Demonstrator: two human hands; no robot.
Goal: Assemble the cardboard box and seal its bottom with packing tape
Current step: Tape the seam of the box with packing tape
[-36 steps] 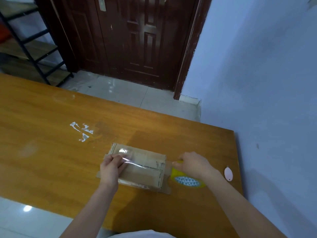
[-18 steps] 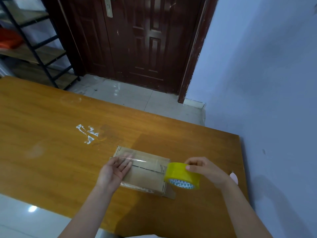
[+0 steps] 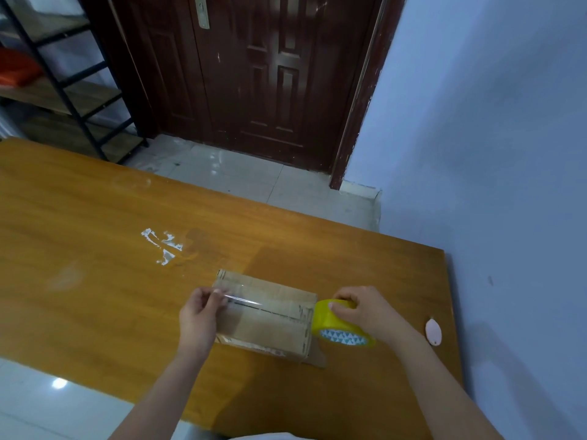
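A small cardboard box (image 3: 270,325) lies bottom-up on the wooden table (image 3: 95,249), its flaps folded shut. A clear strip of tape (image 3: 254,301) runs along the seam from the left end to the roll. My left hand (image 3: 200,315) pinches the strip's free end at the box's left edge. My right hand (image 3: 365,309) grips the yellow tape roll (image 3: 340,325) at the box's right end, just above the table.
A small pink oval object (image 3: 433,332) lies near the table's right edge, by the blue wall. White tape scraps (image 3: 163,246) are stuck to the tabletop behind the box. A dark door and a metal shelf stand beyond the table.
My left hand went from lying flat on the box top to pinching the tape end at the left edge. My right hand raised the roll off the table at the right end.
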